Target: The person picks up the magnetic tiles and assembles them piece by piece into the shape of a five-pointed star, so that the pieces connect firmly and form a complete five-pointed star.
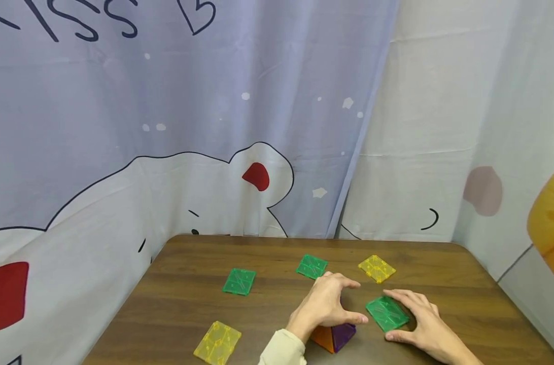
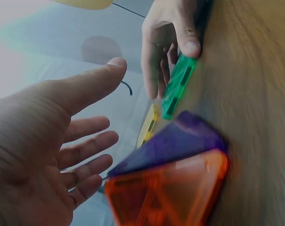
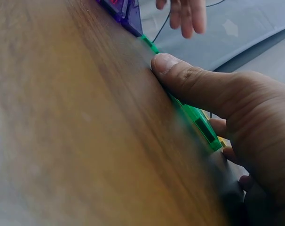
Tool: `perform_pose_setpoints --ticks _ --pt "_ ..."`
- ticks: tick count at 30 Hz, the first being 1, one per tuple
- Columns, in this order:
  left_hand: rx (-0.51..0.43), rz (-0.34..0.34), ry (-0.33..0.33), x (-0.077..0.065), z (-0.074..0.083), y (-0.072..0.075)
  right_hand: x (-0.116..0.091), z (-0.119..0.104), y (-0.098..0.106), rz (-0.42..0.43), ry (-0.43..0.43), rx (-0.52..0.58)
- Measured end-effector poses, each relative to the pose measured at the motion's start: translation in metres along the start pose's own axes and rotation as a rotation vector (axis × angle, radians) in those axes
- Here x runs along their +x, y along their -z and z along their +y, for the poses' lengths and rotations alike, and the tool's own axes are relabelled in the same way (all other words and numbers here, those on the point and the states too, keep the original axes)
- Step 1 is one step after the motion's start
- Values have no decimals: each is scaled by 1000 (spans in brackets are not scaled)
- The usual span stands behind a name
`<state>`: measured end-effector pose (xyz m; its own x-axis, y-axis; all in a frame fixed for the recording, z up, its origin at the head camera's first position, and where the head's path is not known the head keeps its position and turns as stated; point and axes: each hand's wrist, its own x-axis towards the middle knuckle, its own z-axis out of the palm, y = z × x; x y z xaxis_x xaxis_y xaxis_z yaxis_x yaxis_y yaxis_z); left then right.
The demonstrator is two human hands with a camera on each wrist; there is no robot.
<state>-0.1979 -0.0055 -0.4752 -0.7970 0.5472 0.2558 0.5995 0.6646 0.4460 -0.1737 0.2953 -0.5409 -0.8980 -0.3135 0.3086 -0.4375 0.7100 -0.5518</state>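
Observation:
My left hand (image 1: pixel 324 303) hovers over a small pyramid of translucent magnetic tiles, its thumb and fingers spread apart with nothing between them. An orange triangle tile (image 2: pixel 168 190) and a purple triangle tile (image 2: pixel 180 139) form the pyramid's visible sides; in the head view the hand hides its top. To the right, my right hand (image 1: pixel 423 324) holds a green square magnetic tile (image 1: pixel 386 313) between thumb and fingers, the thumb at the near edge and the fingertips at the far edge. This green tile (image 2: pixel 178 89) stays low, close over the tabletop.
Two more green square tiles lie on the wooden table (image 1: pixel 167 314): one at back left (image 1: pixel 239 282), another (image 1: pixel 311 266) just beyond my left hand. A yellow tile (image 1: pixel 377 268) lies at the back right, another yellow tile (image 1: pixel 217 343) at the front left. Printed curtains (image 1: pixel 304 126) hang behind.

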Motion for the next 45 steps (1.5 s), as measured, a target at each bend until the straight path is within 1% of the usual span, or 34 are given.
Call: perform_pose_setpoints --ticks 4,7,12,15,19,25,30,33,38,45 --pt "58 13 12 10 5 -9 1 1 -2 -6 -5 12" --pt "116 10 17 15 8 -13 0 0 -3 -7 -10 23" --pt "220 -15 18 22 13 -18 0 0 -3 -9 -33 45" --pt "244 -42 28 23 13 -21 0 0 -4 -10 -39 50" --pt "225 -58 35 23 10 -25 -1 0 -5 3 -26 42" --pt "218 -47 25 23 5 -31 0 -2 -3 2 -12 26" --pt "231 -13 18 23 4 -36 0 -1 -1 -4 -15 14" --pt "234 18 25 22 5 -38 0 1 -1 9 -16 -6" --pt "204 51 40 23 7 -38 0 5 1 62 38 -41" --pt "175 43 58 27 8 -38 -1 7 1 86 80 8"
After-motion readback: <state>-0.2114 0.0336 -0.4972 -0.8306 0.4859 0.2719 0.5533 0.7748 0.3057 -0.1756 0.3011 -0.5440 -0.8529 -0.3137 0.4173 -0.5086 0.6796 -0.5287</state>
